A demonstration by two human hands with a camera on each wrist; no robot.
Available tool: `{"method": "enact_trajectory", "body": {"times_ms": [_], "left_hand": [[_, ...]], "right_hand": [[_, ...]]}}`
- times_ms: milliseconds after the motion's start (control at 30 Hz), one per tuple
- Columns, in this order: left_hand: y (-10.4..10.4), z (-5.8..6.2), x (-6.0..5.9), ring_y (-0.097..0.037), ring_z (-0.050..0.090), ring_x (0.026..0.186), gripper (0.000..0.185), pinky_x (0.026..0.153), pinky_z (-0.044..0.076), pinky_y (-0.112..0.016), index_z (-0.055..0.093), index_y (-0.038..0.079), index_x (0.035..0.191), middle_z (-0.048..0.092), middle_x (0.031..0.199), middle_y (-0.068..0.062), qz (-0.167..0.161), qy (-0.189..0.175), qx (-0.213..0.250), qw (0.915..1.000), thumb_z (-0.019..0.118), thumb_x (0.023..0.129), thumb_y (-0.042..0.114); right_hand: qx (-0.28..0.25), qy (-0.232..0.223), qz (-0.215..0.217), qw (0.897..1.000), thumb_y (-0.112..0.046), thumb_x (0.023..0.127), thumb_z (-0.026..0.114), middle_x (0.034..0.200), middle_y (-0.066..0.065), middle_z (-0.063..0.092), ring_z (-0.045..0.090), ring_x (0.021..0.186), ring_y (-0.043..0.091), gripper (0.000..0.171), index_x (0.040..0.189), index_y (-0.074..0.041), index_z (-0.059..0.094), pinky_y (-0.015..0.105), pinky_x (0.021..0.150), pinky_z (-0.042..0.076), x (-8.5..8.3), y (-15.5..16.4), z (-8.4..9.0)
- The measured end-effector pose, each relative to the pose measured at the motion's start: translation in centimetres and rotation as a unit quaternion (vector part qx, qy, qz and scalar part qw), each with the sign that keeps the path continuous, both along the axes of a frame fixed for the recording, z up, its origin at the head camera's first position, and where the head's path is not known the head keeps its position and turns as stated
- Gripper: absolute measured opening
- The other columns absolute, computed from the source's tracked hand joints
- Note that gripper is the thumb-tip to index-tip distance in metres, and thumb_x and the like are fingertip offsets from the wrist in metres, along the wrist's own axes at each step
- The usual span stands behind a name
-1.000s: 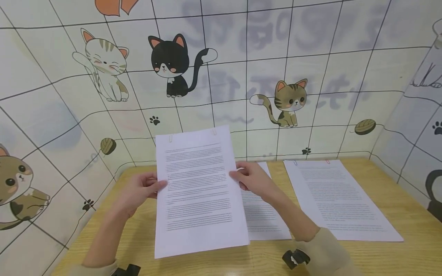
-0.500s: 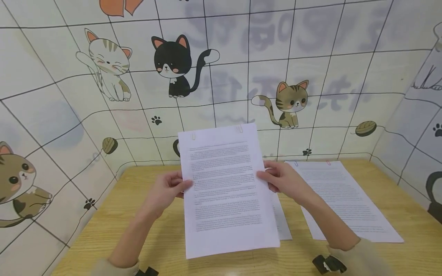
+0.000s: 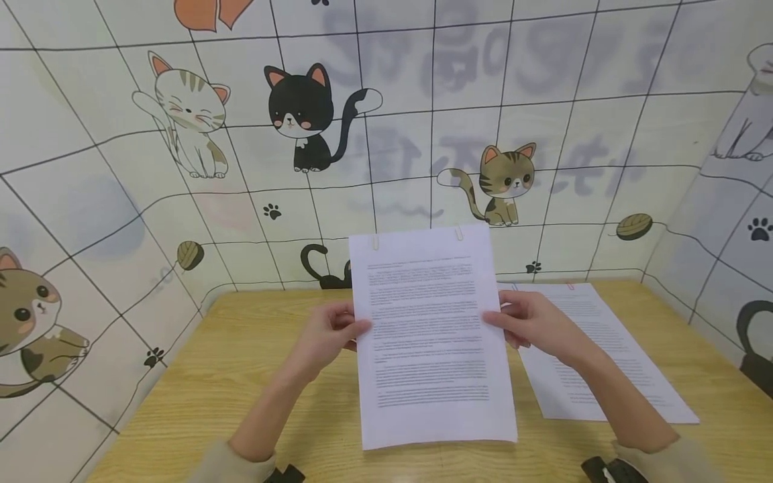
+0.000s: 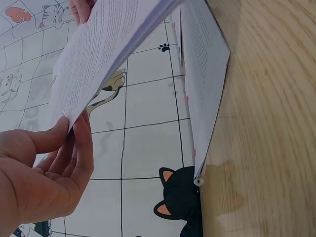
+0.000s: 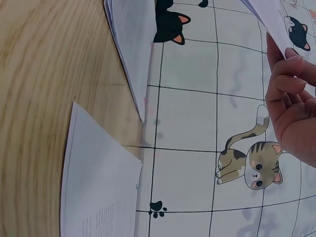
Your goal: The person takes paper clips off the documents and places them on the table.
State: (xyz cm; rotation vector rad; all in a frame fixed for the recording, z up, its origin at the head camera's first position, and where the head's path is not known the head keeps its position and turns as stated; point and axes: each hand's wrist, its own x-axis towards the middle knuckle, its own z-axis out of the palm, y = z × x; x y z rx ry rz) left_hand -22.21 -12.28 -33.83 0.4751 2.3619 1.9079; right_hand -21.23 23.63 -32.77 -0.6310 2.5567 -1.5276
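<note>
White sheets (image 3: 431,335) pinched mid-edge | left hand (image 3: 329,333) gripping one side | right hand (image 3: 534,324) the other | second stack (image 3: 594,355) beyond right grip, on table (image 3: 241,376)

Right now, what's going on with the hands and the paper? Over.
Both hands, left and right, pinch the clipped paper, lifted off table. Another stack lies right.

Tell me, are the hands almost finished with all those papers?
Partly. One clipped stack already lies flat on the table. The left hand and right hand pinch another clipped stack by its sides, raised above the table. It probably has yet to be laid down, and a third stack shows only in the wrist views.
</note>
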Motion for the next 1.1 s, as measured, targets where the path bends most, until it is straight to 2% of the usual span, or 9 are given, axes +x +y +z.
{"method": "enact_trajectory", "body": {"times_ms": [67,167,300,500,667,733,867,967,1100], "left_hand": [[0.3,0.0,0.0,-0.023,0.07,0.078,0.013,0.072,0.06,-0.039,0.067,-0.007,0.106,0.074,0.093,-0.017,-0.004,0.002,0.003,1.0,0.067,0.093,-0.002],[0.6,-0.1,0.1,-0.024,0.07,0.078,0.013,0.072,0.06,-0.038,0.068,-0.006,0.106,0.075,0.093,-0.016,-0.008,0.002,0.001,1.0,0.068,0.093,-0.002],[0.9,-0.3,0.2,-0.023,0.07,0.077,0.012,0.07,0.059,-0.037,0.069,-0.003,0.104,0.075,0.091,-0.013,-0.004,-0.002,-0.003,1.0,0.068,0.093,-0.002],[1.1,-0.7,0.3,-0.023,0.07,0.077,0.011,0.069,0.059,-0.037,0.068,-0.003,0.103,0.074,0.091,-0.014,-0.021,0.0,0.002,0.9998,0.068,0.092,-0.002],[1.0,-1.0,0.3,-0.023,0.071,0.081,0.014,0.072,0.06,-0.037,0.068,-0.002,0.107,0.073,0.094,-0.014,-0.043,0.004,-0.005,0.9991,0.069,0.093,-0.002],[0.9,-1.0,0.3,-0.023,0.071,0.083,0.016,0.074,0.06,-0.036,0.068,-0.001,0.109,0.073,0.095,-0.013,-0.042,0.006,-0.011,0.9991,0.069,0.093,0.0],[0.8,-0.8,0.3,-0.023,0.07,0.086,0.02,0.08,0.058,-0.039,0.069,0.001,0.114,0.073,0.097,-0.01,-0.018,0.026,-0.021,0.9993,0.07,0.095,0.007],[0.7,-0.5,0.3,-0.022,0.069,0.086,0.023,0.083,0.058,-0.041,0.069,0.002,0.115,0.072,0.098,-0.009,0.015,0.057,-0.017,0.9981,0.072,0.094,0.011],[0.5,0.0,0.3,-0.022,0.067,0.09,0.024,0.085,0.056,-0.034,0.068,0.003,0.117,0.07,0.101,-0.01,0.053,0.103,0.006,0.9933,0.072,0.094,0.01]], "right_hand": [[0.0,-0.005,0.008,1.0,-0.023,0.1,0.066,0.064,0.01,0.056,0.043,0.05,0.016,0.024,0.112,-0.003,0.061,0.024,0.043,0.028,0.1,0.4,0.2],[-0.012,-0.014,0.021,1.0,-0.021,0.101,0.065,0.066,0.015,0.056,0.043,0.049,0.017,0.029,0.122,-0.002,0.06,0.025,0.042,0.029,0.1,0.8,0.3],[-0.014,-0.013,0.033,0.999,-0.019,0.101,0.064,0.066,0.019,0.057,0.043,0.048,0.017,0.032,0.128,-0.001,0.06,0.025,0.042,0.029,0.0,1.1,0.3],[0.01,0.004,0.026,1.0,-0.017,0.1,0.065,0.061,0.01,0.055,0.044,0.048,0.015,0.027,0.119,0.001,0.065,0.024,0.041,0.03,0.2,1.2,0.0],[0.016,0.017,0.024,0.999,-0.015,0.1,0.065,0.063,0.008,0.057,0.044,0.048,0.013,0.024,0.115,0.003,0.066,0.024,0.041,0.029,0.4,1.0,0.0],[0.016,0.019,0.024,0.999,-0.014,0.1,0.065,0.064,0.009,0.059,0.044,0.048,0.012,0.023,0.115,0.003,0.066,0.024,0.041,0.029,0.4,1.0,0.0],[0.024,0.028,0.025,0.999,-0.014,0.099,0.065,0.063,0.006,0.058,0.043,0.048,0.011,0.021,0.113,0.002,0.066,0.023,0.04,0.028,0.4,1.1,-0.1],[0.03,0.039,0.028,0.998,-0.014,0.099,0.065,0.061,0.003,0.056,0.043,0.047,0.01,0.019,0.112,0.001,0.067,0.023,0.04,0.028,0.4,1.2,-0.3],[0.032,0.045,0.035,0.998,-0.013,0.099,0.065,0.062,0.008,0.058,0.043,0.046,0.011,0.019,0.113,0.0,0.067,0.023,0.039,0.028,0.2,1.2,-0.5]]}}
